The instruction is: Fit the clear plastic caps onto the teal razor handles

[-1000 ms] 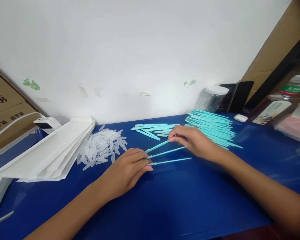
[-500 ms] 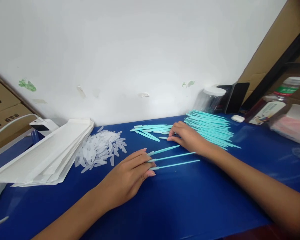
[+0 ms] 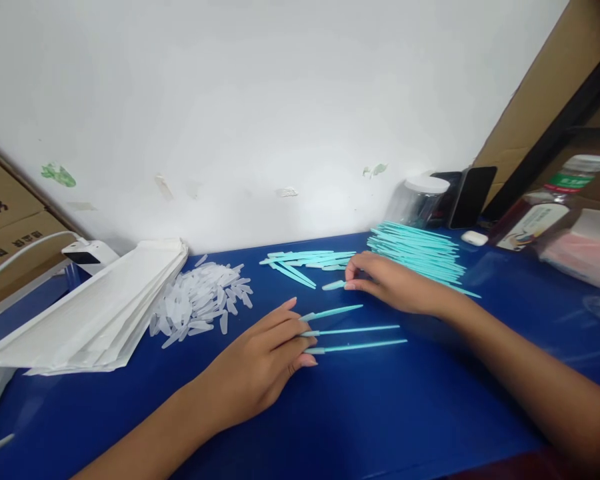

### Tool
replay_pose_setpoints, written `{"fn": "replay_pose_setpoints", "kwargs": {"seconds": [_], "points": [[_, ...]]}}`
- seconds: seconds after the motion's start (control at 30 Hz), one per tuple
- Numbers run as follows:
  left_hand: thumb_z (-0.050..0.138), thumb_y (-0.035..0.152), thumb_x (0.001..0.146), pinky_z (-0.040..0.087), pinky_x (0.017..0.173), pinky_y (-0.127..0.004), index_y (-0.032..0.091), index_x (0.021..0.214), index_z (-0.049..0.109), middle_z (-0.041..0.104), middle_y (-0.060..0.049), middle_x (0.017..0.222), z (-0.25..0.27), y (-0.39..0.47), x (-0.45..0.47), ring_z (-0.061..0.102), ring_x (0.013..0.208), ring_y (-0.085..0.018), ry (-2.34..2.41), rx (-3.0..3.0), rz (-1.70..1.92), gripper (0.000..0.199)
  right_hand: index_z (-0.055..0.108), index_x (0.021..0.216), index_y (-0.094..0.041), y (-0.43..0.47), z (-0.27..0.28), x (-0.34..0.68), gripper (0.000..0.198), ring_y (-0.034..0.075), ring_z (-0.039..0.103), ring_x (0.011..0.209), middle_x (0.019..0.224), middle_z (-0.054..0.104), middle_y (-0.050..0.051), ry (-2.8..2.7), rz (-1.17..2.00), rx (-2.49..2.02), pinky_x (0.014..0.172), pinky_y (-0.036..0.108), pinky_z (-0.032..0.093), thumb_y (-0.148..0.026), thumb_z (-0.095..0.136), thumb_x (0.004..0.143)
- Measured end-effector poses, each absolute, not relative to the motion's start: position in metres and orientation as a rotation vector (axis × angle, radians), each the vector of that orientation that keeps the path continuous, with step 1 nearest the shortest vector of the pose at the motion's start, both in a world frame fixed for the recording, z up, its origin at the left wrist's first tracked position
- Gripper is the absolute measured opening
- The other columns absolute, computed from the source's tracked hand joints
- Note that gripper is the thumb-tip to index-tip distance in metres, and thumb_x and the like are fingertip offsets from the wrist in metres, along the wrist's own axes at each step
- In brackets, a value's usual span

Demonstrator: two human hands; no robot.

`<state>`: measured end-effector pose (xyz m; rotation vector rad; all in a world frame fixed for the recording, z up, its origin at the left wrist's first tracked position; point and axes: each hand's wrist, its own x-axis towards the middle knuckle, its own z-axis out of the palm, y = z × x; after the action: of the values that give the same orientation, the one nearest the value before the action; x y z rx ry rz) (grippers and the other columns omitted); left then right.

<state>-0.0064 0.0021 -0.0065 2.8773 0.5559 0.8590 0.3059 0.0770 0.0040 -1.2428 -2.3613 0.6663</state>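
head | left hand (image 3: 260, 363) flat, fingers splayed on three teal sticks (image 3: 353, 330) | right hand (image 3: 395, 283) fingers pinching teal piece (image 3: 333, 285)

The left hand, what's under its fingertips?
The left hand rests its fingertips on the near ends of three teal sticks on the blue table; those ends are covered.

Head view, down over table (image 3: 380, 413)

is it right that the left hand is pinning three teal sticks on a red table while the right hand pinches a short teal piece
Not quite: the table is blue, not red, as the head view shows. The rest holds: the left hand rests its fingertips on the ends of three teal sticks, and the right hand pinches a short teal piece.
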Motion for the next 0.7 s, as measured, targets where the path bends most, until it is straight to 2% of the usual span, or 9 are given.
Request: {"fn": "replay_pose_setpoints", "kwargs": {"seconds": [0.13, 0.27, 0.4, 0.47, 0.6, 0.7], "points": [[0.058, 0.016, 0.107, 0.043, 0.130, -0.056, 0.009, 0.118, 0.071, 0.075, -0.010, 0.112, -0.006, -0.004, -0.002, 0.072, 0.114, -0.021, 0.565, 2.899, 0.807, 0.019, 0.071, 0.097, -0.022, 0.059, 0.019, 0.286, 0.017, 0.017, 0.068, 0.085, 0.094, 0.075, 0.001, -2.286, 0.724, -0.993, 0.077, 0.030, 0.049, -0.038, 0.067, 0.104], [0.058, 0.018, 0.107, 0.046, 0.128, -0.054, 0.008, 0.115, 0.071, 0.075, -0.010, 0.108, -0.007, -0.009, 0.005, 0.072, 0.109, -0.021, 0.550, 2.911, 0.787, 0.018, 0.076, 0.101, -0.022, 0.042, 0.020, 0.269, 0.013, 0.016, 0.069, 0.087, 0.095, 0.077, 0.001, -2.360, 0.588, -0.798, 0.078, 0.028, 0.050, -0.030, 0.067, 0.105], [0.057, 0.018, 0.108, 0.062, 0.106, -0.047, 0.008, 0.111, 0.071, 0.074, -0.012, 0.105, -0.007, -0.012, 0.011, 0.071, 0.106, -0.024, 0.529, 2.922, 0.821, 0.017, 0.077, 0.103, -0.020, 0.034, 0.011, 0.257, 0.012, 0.016, 0.069, 0.089, 0.096, 0.076, 0.003, -2.384, 0.555, -0.737, 0.078, 0.028, 0.052, -0.025, 0.066, 0.105], [0.057, 0.018, 0.108, 0.065, 0.096, -0.044, 0.008, 0.109, 0.070, 0.073, -0.013, 0.103, -0.007, -0.013, 0.012, 0.070, 0.103, -0.024, 0.527, 2.923, 0.813, 0.017, 0.077, 0.107, -0.021, 0.032, 0.010, 0.255, 0.013, 0.015, 0.070, 0.091, 0.100, 0.077, 0.003, -2.381, 0.604, -0.736, 0.081, 0.027, 0.053, -0.024, 0.064, 0.106], [0.058, 0.016, 0.107, 0.063, 0.093, -0.043, 0.007, 0.110, 0.070, 0.072, -0.013, 0.103, -0.005, -0.012, 0.009, 0.068, 0.104, -0.026, 0.525, 2.943, 0.810, 0.016, 0.073, 0.117, -0.024, 0.034, 0.017, 0.266, 0.017, 0.018, 0.071, 0.100, 0.111, 0.078, 0.004, -2.354, 0.643, -0.884, 0.087, 0.031, 0.054, -0.035, 0.066, 0.106], [0.059, 0.014, 0.107, 0.061, 0.097, -0.045, 0.006, 0.111, 0.070, 0.072, -0.013, 0.105, -0.004, -0.008, 0.004, 0.066, 0.107, -0.026, 0.540, 2.956, 0.828, 0.015, 0.073, 0.113, -0.024, 0.040, 0.023, 0.281, 0.021, 0.022, 0.071, 0.104, 0.116, 0.077, 0.005, -2.408, 0.671, -0.933, 0.091, 0.035, 0.054, -0.042, 0.069, 0.103]]}}
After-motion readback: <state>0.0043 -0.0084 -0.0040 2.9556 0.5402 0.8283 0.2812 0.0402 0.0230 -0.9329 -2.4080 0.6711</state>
